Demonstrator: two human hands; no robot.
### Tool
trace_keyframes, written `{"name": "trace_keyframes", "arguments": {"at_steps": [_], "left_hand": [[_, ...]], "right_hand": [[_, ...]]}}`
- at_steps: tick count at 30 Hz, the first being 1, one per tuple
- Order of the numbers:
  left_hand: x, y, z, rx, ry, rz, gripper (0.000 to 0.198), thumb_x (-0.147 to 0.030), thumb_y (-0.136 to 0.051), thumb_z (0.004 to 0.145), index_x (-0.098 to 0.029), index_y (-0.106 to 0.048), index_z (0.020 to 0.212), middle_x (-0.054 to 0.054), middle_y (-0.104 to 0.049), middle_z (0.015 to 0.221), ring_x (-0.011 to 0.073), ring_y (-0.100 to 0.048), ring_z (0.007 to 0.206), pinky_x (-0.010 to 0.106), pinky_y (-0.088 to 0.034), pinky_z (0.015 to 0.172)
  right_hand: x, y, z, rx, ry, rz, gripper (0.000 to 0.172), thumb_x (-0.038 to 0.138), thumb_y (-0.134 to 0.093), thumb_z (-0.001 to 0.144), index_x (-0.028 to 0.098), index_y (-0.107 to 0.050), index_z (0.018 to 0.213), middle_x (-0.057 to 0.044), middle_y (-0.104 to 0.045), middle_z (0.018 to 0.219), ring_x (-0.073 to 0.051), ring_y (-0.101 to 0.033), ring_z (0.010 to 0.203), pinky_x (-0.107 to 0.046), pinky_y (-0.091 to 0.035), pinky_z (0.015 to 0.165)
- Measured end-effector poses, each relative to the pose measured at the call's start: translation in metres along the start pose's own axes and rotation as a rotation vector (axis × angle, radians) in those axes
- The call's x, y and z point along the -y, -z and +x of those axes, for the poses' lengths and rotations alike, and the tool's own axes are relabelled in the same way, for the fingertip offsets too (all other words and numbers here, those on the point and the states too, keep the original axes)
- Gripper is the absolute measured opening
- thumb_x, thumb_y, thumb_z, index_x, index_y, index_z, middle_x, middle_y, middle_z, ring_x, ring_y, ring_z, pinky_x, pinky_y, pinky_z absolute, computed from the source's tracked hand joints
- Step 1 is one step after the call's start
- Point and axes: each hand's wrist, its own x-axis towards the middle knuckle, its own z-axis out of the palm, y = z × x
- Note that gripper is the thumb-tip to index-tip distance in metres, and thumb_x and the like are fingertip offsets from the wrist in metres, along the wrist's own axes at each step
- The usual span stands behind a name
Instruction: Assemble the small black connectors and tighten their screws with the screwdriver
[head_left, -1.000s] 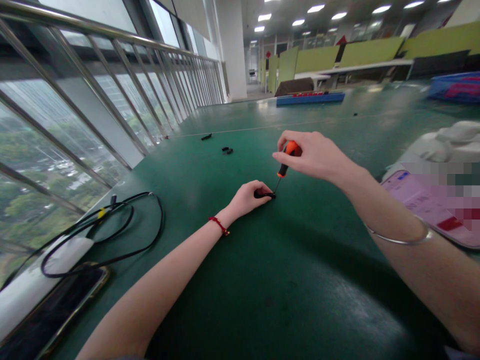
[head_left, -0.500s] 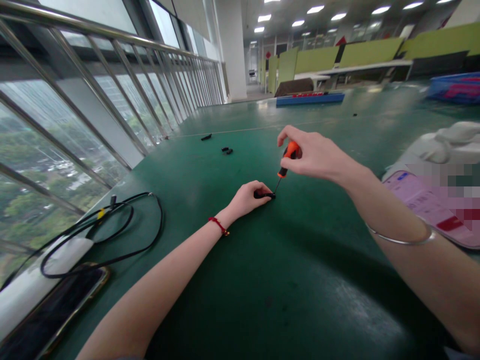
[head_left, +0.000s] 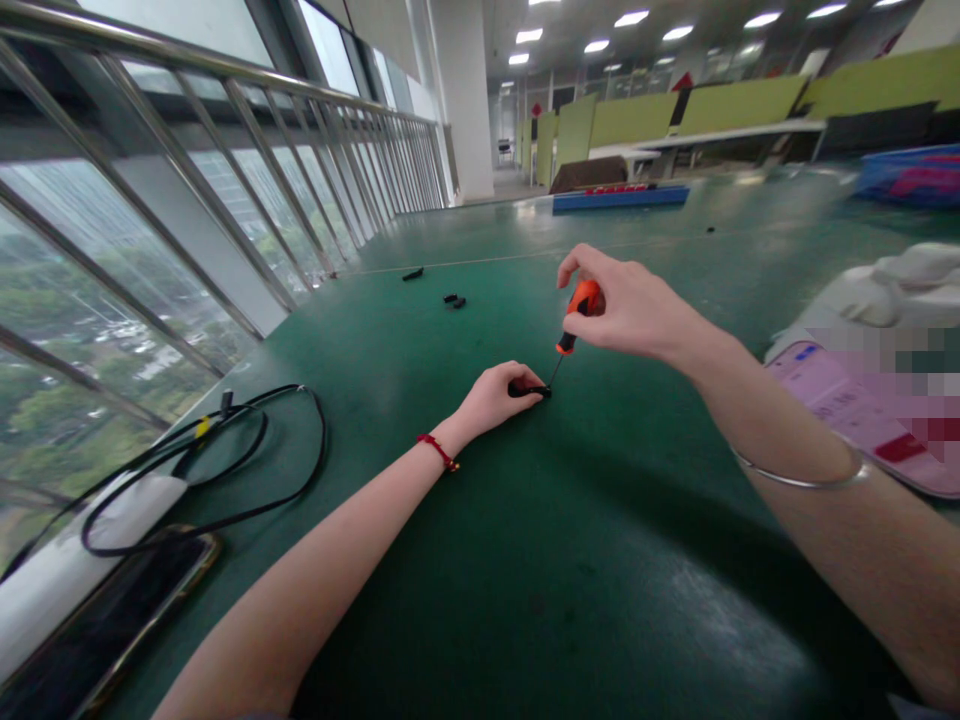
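Observation:
My left hand (head_left: 496,395) rests on the green table (head_left: 570,560), its fingers pinched on a small black part (head_left: 531,390) that it presses down. My right hand (head_left: 628,306) is closed round the orange handle of a small screwdriver (head_left: 573,320). The screwdriver stands tilted, its thin tip touching the right end of the black part. A red string band circles my left wrist and a thin metal bangle my right forearm.
Two more small black parts (head_left: 453,299) (head_left: 412,273) lie farther back. A coiled black cable (head_left: 225,450), a white power bank and a dark phone (head_left: 97,630) sit at the near left by the railing. A pink sheet (head_left: 847,410) and white cloth (head_left: 900,280) lie right. Blue trays (head_left: 619,197) stand far back.
My right hand's fingers have shifted on the screwdriver handle, the forefinger lifting a little. My left hand and the black part have stayed put.

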Motion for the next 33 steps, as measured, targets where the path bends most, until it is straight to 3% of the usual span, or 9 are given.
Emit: {"name": "trace_keyframes", "arguments": {"at_steps": [5, 7, 9, 13, 17, 21, 25, 29, 33], "left_hand": [[-0.0009, -0.0001, -0.0003, -0.006, 0.002, -0.012, 0.013, -0.019, -0.066, 0.078, -0.014, -0.069, 0.089, 0.003, -0.063, 0.08, 0.0118, -0.057, 0.072, 0.025, -0.047, 0.067], [-0.001, -0.0001, -0.0005, -0.006, 0.008, -0.01, 0.013, -0.019, -0.066, 0.077, -0.014, -0.069, 0.089, 0.003, -0.063, 0.081, 0.0118, -0.057, 0.072, 0.025, -0.047, 0.067], [-0.0009, -0.0001, -0.0006, -0.006, 0.005, -0.013, 0.013, -0.019, -0.066, 0.077, -0.014, -0.069, 0.089, 0.003, -0.063, 0.081, 0.0119, -0.057, 0.072, 0.025, -0.047, 0.068], [-0.0002, 0.0002, -0.0006, -0.004, -0.001, -0.014, 0.014, -0.02, -0.066, 0.078, -0.014, -0.069, 0.09, 0.003, -0.063, 0.081, 0.0122, -0.058, 0.073, 0.025, -0.048, 0.068], [0.0004, 0.0002, -0.0005, 0.0, 0.005, -0.017, 0.014, -0.021, -0.066, 0.078, -0.014, -0.069, 0.09, 0.003, -0.064, 0.083, 0.0125, -0.058, 0.073, 0.026, -0.048, 0.068], [0.0003, 0.0002, -0.0003, -0.001, 0.003, -0.024, 0.014, -0.021, -0.066, 0.078, -0.015, -0.069, 0.089, 0.003, -0.064, 0.082, 0.0124, -0.058, 0.073, 0.025, -0.048, 0.068], [-0.0005, 0.0005, -0.0004, -0.001, 0.003, -0.015, 0.014, -0.02, -0.066, 0.077, -0.014, -0.069, 0.09, 0.003, -0.064, 0.082, 0.0123, -0.057, 0.073, 0.026, -0.048, 0.068], [-0.0005, 0.0001, -0.0006, -0.005, -0.005, -0.018, 0.013, -0.019, -0.065, 0.078, -0.014, -0.069, 0.089, 0.003, -0.064, 0.081, 0.0122, -0.058, 0.073, 0.025, -0.048, 0.068], [-0.0003, -0.0005, -0.0006, -0.004, 0.008, -0.018, 0.013, -0.019, -0.065, 0.078, -0.014, -0.069, 0.089, 0.003, -0.064, 0.082, 0.0122, -0.058, 0.073, 0.025, -0.048, 0.068]], "right_hand": [[0.0005, 0.0011, 0.0002, 0.015, -0.041, -0.04, 0.024, 0.042, -0.049, 0.079, 0.021, -0.061, 0.077, -0.001, -0.059, 0.065, -0.015, -0.049, 0.061, -0.029, -0.031, 0.058], [0.0001, 0.0012, 0.0003, 0.025, -0.023, -0.018, 0.02, 0.036, -0.054, 0.075, 0.021, -0.062, 0.086, 0.0, -0.059, 0.066, -0.015, -0.049, 0.061, -0.028, -0.032, 0.058], [-0.0003, 0.0012, 0.0002, 0.024, -0.008, 0.002, 0.027, 0.033, -0.058, 0.071, 0.022, -0.061, 0.095, 0.001, -0.06, 0.068, -0.014, -0.049, 0.061, -0.028, -0.032, 0.058], [-0.0005, 0.001, -0.0002, 0.0, -0.035, -0.025, 0.022, 0.039, -0.05, 0.079, 0.021, -0.062, 0.079, -0.001, -0.059, 0.064, -0.014, -0.048, 0.058, -0.028, -0.03, 0.057], [-0.0007, 0.0001, -0.0001, -0.008, 0.011, -0.011, 0.024, 0.035, -0.057, 0.072, 0.022, -0.061, 0.093, 0.001, -0.059, 0.066, -0.014, -0.049, 0.06, -0.027, -0.031, 0.057], [-0.0008, -0.0006, 0.0002, 0.003, -0.019, -0.011, 0.024, 0.042, -0.05, 0.08, 0.021, -0.062, 0.079, -0.001, -0.058, 0.063, -0.014, -0.048, 0.058, -0.028, -0.031, 0.056], [-0.0009, -0.0004, 0.0002, 0.003, 0.007, 0.014, 0.025, 0.035, -0.058, 0.072, 0.022, -0.06, 0.093, 0.001, -0.059, 0.066, -0.014, -0.048, 0.058, -0.027, -0.032, 0.057], [-0.001, -0.0003, 0.0002, 0.001, -0.024, -0.014, 0.023, 0.041, -0.05, 0.079, 0.021, -0.061, 0.078, -0.001, -0.059, 0.064, -0.014, -0.048, 0.058, -0.028, -0.032, 0.057], [-0.001, -0.0014, 0.0003, -0.002, -0.003, -0.001, 0.026, 0.035, -0.056, 0.073, 0.022, -0.061, 0.095, 0.0, -0.06, 0.069, -0.014, -0.049, 0.06, -0.028, -0.034, 0.058]]}}
